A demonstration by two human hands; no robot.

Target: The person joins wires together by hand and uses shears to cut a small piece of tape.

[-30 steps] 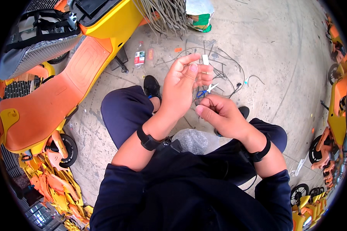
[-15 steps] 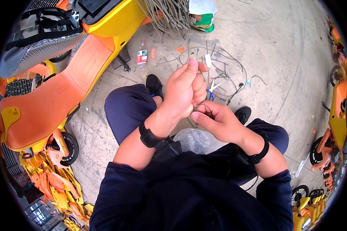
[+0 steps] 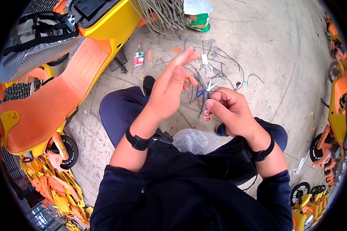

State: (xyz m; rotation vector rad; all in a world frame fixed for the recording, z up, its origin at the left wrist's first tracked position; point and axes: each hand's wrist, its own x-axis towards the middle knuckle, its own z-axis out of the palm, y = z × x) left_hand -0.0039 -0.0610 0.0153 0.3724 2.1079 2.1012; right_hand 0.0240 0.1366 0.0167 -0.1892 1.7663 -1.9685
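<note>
My left hand is raised with its fingers stretched out and apart, nothing in it. To its right, my right hand is closed, thumb against the bent forefinger, on a thin black cable that loops up over the fingers. How far the cable runs inside the grip is hidden. On the floor beyond the hands lie blue-handled scissors, blades parted, among loose cut pieces of dark cable. A small orange-red packet lies on the floor below the scissors.
A yellow and orange scooter body stands at the left, a bundle of grey cables hanging at its end. Near it is a plastic bottle. Bubble wrap lies between my legs. More scooters line the right edge.
My left hand has opened from a fist and drawn away to the left of the right hand. My right hand has shifted slightly right and up, still on the black cable.
</note>
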